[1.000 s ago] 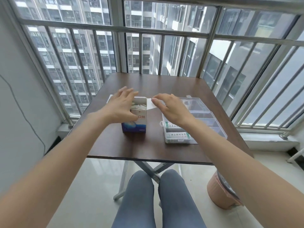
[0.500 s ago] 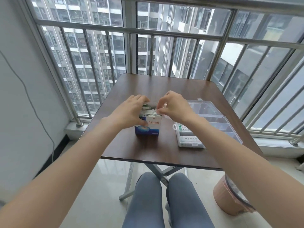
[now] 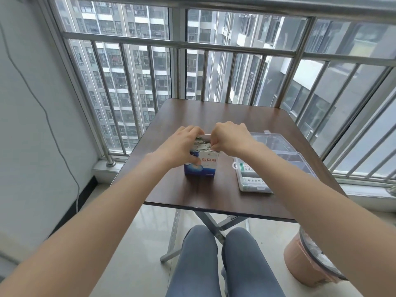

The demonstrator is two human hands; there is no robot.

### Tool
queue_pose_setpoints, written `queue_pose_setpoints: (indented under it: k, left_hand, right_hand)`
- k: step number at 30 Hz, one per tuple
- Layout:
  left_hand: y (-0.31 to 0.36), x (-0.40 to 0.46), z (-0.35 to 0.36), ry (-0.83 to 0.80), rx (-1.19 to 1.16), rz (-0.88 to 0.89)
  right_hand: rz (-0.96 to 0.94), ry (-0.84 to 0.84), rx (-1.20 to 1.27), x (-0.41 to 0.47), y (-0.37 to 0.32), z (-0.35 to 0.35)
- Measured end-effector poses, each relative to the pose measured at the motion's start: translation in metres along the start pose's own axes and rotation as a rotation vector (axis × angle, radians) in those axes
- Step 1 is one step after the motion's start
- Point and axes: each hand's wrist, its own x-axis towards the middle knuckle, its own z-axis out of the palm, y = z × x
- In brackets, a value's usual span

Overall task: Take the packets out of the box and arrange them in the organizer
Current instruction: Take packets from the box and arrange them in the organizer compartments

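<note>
Left grip [image 3: 182, 150] holds the box [image 3: 201, 166], fingers curled over its top rim and thumb pressed on its front face. Right grip [image 3: 230, 138] is curled at the open mouth, fingertips down among the packets [image 3: 200, 144]; whether it has already pinched one cannot be told. A second ago this hand was pulling the white flap aside; half a second ago it had moved over the opening; now its fingers are inside. Judged from this, the box is open and the first extraction from this position is under way. The box stands upright near the middle of the bench [image 3: 214, 112], packets showing at its top. Just right of it, apart from it, lies the clear organizer [image 3: 276, 155], its near compartments already holding printed packets, its far compartments looking bare. Lower right, on the floor, stands a bin [image 3: 300, 264].
</note>
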Motion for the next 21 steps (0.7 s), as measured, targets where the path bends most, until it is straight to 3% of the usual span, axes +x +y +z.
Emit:
queue_pose_setpoints:
  k: [5,13,16,21]
  left_hand:
    - [-0.002,0.002,0.001,-0.016,-0.035,-0.015]
    - [-0.003,0.011,-0.001,-0.079,-0.035,-0.038]
    - [-0.004,0.014,-0.002,-0.099,-0.041,-0.054]
    - [-0.003,0.016,-0.002,-0.113,-0.084,-0.080]
  right_hand:
    - [-0.074,0.000,-0.155,-0.003,-0.007,0.000]
    - [0.025,0.185,0.420,-0.005,0.016,-0.004]
    - [0.045,0.176,0.620,-0.005,0.014,-0.001]
    - [0.057,0.206,0.540,0.000,0.017,0.005]
